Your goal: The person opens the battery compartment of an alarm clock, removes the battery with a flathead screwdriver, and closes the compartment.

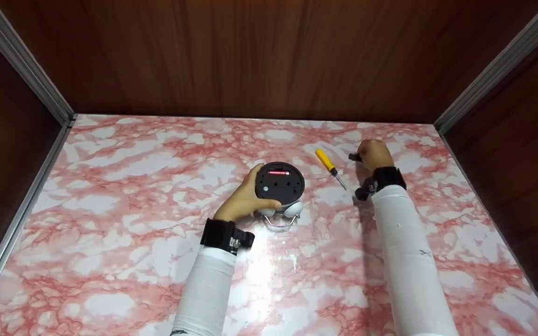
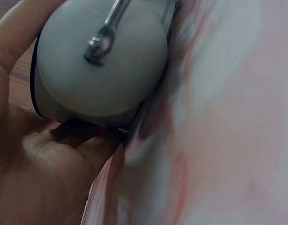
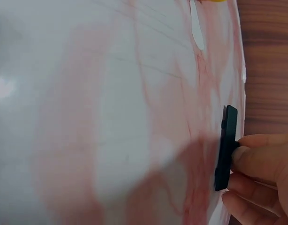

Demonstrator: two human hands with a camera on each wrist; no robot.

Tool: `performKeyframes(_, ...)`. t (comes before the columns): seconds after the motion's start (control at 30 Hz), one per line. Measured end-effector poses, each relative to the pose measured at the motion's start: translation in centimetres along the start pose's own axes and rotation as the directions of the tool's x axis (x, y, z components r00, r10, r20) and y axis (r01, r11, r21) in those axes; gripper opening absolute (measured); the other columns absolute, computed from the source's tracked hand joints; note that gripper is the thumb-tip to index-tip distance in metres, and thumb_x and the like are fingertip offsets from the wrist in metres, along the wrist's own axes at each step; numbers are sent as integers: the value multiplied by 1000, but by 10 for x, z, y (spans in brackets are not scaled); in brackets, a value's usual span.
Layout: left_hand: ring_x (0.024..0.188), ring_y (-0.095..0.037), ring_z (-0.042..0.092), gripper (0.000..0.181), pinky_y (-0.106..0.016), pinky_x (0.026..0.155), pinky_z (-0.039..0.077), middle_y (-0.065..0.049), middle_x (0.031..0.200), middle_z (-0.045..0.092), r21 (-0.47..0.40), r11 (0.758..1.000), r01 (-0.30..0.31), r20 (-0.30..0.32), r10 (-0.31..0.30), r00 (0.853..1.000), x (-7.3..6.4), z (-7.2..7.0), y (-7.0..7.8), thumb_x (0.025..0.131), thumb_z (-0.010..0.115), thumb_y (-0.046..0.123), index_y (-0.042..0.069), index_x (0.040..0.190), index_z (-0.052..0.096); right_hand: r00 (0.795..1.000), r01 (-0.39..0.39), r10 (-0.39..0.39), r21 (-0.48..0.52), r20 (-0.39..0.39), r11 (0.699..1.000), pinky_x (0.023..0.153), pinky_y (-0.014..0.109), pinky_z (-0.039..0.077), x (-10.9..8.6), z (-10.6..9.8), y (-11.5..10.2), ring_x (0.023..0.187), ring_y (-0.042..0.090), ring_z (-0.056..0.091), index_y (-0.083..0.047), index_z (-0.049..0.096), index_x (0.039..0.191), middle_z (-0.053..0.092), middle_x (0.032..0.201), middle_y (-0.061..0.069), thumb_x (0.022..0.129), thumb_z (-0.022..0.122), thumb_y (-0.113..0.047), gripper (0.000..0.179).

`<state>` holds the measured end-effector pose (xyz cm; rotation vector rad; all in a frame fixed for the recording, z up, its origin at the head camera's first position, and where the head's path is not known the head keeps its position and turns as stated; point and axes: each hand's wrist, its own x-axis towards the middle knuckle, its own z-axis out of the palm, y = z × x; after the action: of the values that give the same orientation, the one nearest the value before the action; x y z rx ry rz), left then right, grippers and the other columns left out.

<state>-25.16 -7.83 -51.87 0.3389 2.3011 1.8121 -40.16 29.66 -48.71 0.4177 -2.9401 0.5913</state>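
Observation:
A twin-bell alarm clock (image 1: 280,186) lies face down on the table, its round black back upward. A pink-red battery (image 1: 279,173) shows in the uncovered slot in that back. My left hand (image 1: 244,198) grips the clock's side, thumb near the bells. One white bell (image 2: 102,61) and part of the metal handle fill much of the left wrist view. Off to the right, my right hand (image 1: 375,155) pinches a small black battery cover (image 3: 227,147) between thumb and fingers, close to the tabletop. The clock's face is hidden.
A yellow-handled screwdriver (image 1: 326,161) lies between the clock and my right hand, its tip toward me. The pink-and-white marbled table (image 1: 124,261) is bounded by a brown wood-grain panel (image 1: 259,60) at the back and darker panels at both sides.

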Motion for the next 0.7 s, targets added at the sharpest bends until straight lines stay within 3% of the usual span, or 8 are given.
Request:
performKeyframes(0.3, 137, -27, 40, 119, -46, 117, 27, -10, 155, 40, -19, 1000, -8, -4, 8, 1000, 1, -2, -1, 68, 96, 20, 13, 160, 21, 1000, 15, -15, 34, 5, 999, 90, 57, 51, -1, -13, -21, 102, 48, 63, 15, 68, 107, 67, 104, 35, 88, 59, 13, 21)
performKeyframes(0.47, 138, -26, 40, 119, -44, 117, 27, -10, 155, 41, -7, 999, -33, 2, 33, 999, 1, -2, -2, 68, 96, 20, 11, 160, 21, 1000, 6, -6, 45, 0, 999, 89, 55, 51, -3, -8, -38, 101, 47, 63, 12, 65, 114, 66, 106, 34, 91, 63, 4, 24)
performKeyframes(0.7, 138, -26, 40, 120, -44, 117, 27, -10, 156, 40, -11, 1000, -27, 5, 27, 1000, 1, 1, -1, 68, 96, 21, 11, 161, 21, 992, -84, 74, 91, 107, 992, 96, 53, 48, -6, 7, -69, 109, 45, 59, 10, 54, 134, 57, 124, 33, 98, 61, -18, 46)
